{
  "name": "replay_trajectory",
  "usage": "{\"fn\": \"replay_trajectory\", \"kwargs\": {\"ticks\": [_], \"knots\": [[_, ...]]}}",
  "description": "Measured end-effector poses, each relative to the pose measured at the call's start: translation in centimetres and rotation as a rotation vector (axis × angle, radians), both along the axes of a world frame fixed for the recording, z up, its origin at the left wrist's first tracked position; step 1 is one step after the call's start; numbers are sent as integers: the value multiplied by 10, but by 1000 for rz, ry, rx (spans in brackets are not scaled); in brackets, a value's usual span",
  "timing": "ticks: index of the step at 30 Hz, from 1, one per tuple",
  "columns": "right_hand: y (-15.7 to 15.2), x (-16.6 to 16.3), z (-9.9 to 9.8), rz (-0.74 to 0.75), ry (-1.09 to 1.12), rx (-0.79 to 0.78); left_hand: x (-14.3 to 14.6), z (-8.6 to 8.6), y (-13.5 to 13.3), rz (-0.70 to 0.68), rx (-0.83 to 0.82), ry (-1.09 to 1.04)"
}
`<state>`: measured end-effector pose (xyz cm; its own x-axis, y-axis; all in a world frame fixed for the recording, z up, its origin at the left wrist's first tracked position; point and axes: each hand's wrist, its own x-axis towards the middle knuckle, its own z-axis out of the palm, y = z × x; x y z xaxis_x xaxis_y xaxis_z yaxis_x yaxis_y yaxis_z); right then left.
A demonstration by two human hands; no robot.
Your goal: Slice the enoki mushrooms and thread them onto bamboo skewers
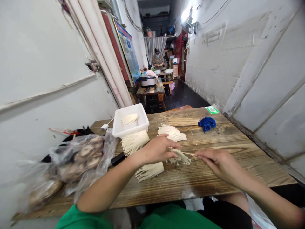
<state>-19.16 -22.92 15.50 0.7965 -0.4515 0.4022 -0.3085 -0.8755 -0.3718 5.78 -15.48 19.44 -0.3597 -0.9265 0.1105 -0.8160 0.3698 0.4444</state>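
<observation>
My right hand (218, 163) pinches a thin wooden skewer (189, 154) that points left. At the skewer's other end is a small bunch of enoki mushrooms (182, 158), just above the table. My left hand (162, 148) curls its fingers over the left side of this bunch; its palm side is hidden. Beyond the hands lies another enoki bunch (173, 132). Two more enoki pieces, a large one (134, 142) and a smaller one (150, 171), lie beside my left forearm. A black handle (118, 158) shows under the large piece.
A white plastic tub (116, 128) holds one enoki piece with a stick. Several skewers (183, 121) lie beside a blue cloth (206, 124). Plastic bags of brown mushrooms (89, 154) fill the table's left end. Far back, another person (157, 60) works at a table.
</observation>
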Motion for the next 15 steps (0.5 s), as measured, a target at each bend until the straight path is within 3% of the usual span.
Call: {"fn": "replay_trajectory", "kwargs": {"ticks": [4, 7, 10, 15], "knots": [[1, 9, 1, -30, -28, 49, -3, 7, -5, -28, -48, -72], [0, 14, -1, -24, -49, 72, -2, 7, -9, -27, 10, -66], [-3, 15, -2, -8, -54, 109, 10, 9, -11, -39, 76, -25], [-8, 13, 0, -49, -49, 198, 36, 16, -12, -21, -35, 46]]}}
